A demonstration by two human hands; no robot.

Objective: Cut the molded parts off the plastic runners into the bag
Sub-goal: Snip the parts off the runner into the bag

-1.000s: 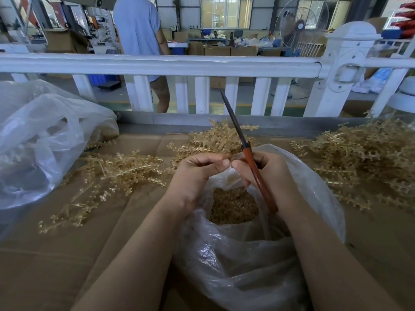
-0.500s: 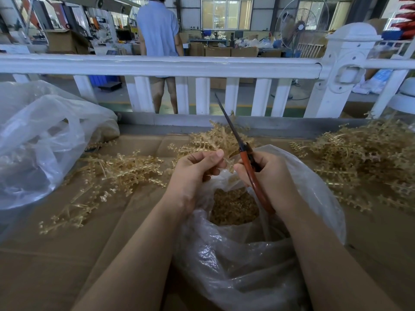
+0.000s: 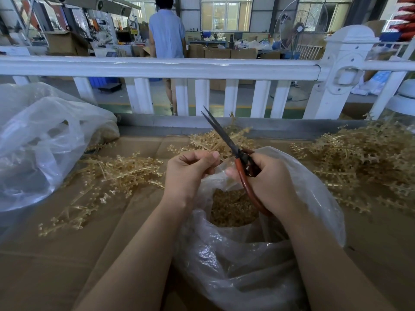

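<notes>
My right hand [image 3: 269, 180] grips the red handles of dark-bladed scissors [image 3: 224, 135], whose blades point up and away with the tips slightly apart. My left hand [image 3: 190, 169] is just left of it, fingers curled and thumb on forefinger, pinching a small runner piece that is almost hidden in the fingers. Both hands hover over the mouth of a clear plastic bag [image 3: 247, 277]. Inside lies a heap of cut golden parts [image 3: 233, 207]. Golden plastic runners lie in piles at left [image 3: 116, 169], centre [image 3: 215, 140] and right [image 3: 363, 158].
The work surface is brown cardboard [image 3: 56, 265]. A second clear bag [image 3: 40, 135] bulges at the left. A white railing [image 3: 157, 66] runs along the far edge, and a person [image 3: 167, 34] stands beyond it on the shop floor.
The scissor blades have opened slightly and tilted left. My hands have drawn a little apart. The person behind the railing has walked to the right.
</notes>
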